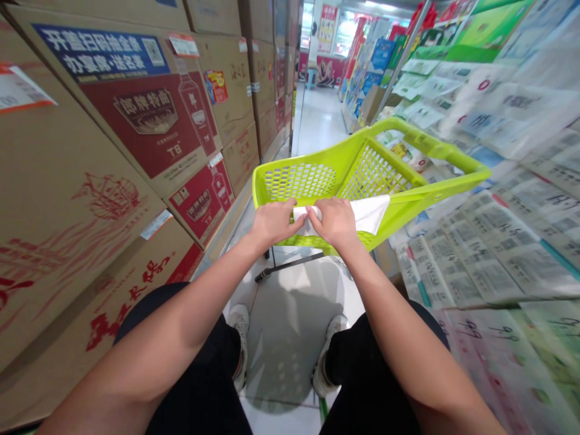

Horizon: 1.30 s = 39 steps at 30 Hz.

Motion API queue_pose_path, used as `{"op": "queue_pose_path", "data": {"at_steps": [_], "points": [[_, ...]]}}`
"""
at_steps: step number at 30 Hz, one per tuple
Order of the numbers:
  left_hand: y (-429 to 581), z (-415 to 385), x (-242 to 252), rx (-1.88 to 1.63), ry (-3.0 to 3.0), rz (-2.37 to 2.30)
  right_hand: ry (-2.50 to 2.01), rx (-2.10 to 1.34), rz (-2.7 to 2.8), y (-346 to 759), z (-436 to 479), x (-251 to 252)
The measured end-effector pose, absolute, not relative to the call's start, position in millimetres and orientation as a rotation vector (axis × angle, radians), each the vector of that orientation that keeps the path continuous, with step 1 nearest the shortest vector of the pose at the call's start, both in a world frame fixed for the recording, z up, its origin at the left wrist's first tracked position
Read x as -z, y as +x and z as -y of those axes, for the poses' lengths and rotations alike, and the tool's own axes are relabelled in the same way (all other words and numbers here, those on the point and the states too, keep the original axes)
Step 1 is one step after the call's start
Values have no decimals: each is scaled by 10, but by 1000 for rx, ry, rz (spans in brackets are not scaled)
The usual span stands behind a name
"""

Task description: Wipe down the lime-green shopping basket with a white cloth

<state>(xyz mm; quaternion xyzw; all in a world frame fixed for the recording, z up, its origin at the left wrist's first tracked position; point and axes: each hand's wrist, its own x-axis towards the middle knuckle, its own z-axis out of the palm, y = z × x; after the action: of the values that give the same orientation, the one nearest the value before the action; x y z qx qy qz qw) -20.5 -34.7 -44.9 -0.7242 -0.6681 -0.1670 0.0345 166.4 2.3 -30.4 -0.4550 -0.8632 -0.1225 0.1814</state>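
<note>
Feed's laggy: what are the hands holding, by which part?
The left hand and right hand pinch a white cloth at its left end, against the near rim of the basket.

On the near rim of the basket (272,176), a cloth (369,213); cartons (136,127) left, stacked packs (502,241) right.

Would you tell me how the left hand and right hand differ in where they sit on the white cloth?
The left hand grips the white cloth at its left end, with none showing beyond it; the right hand sits further along, a broad flap spreading past it. The left hand is by a corner of the green basket; the right hand is nearer mid-rim. Both are closed on the cloth, knuckles up.
</note>
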Motion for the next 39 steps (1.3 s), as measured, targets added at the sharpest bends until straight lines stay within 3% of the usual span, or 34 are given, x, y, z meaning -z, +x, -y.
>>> {"op": "queue_pose_path", "data": {"at_steps": [7,16,26,33,39], "points": [[-285,347,528,488,-2258,1960,-1540,543,2062,2481,-386,229],[-662,329,475,482,-2149,2045,-1403,723,1829,3131,-362,104],[-1037,153,478,510,-1914,2314,-1390,762,1797,2876,-63,48],[-1039,217,449,469,-1923,2315,-1254,545,2177,2206,260,423],[-1024,156,447,448,-1951,2286,-1297,626,2090,2732,-10,311]]}}
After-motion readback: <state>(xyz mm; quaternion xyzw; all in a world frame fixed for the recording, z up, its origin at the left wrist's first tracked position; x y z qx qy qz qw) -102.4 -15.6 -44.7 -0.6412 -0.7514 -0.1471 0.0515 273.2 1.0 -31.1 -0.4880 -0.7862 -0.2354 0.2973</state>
